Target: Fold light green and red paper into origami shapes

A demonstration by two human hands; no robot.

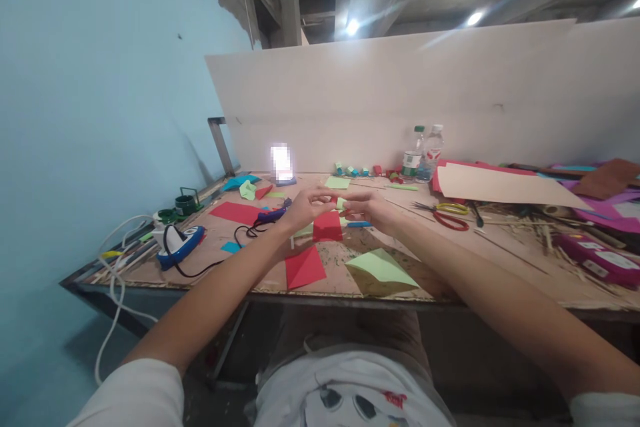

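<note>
Fingertips in close now: the left hand [307,210] pinches the red side of a small piece [341,203], and the right hand [369,209] grips its pale green side. So the piece sits up between the 2 hands, above the surface [345,257]; its finer folds are too small to make out.

Just below the hands lies a red card [327,227], with a blue strip [359,224] under the right fingers. Nearer the body, a creased red sheet [305,267] below the left hand and a bent green sheet [383,267] below the right: unused stock, by the look of it.

Left of the left hand, a glue gun [273,215], by its shape, and a red strip [235,213]. Right of the right hand, the scissors [450,209], lying free.

And look beyond the hands: 3 green-and-blue blocks [352,171] in a row, then a red block [377,170] and red-and-green bits [396,177]. Those look done, I'd judge; the piece in hand looks part-made, with plenty of paper left over.
</note>
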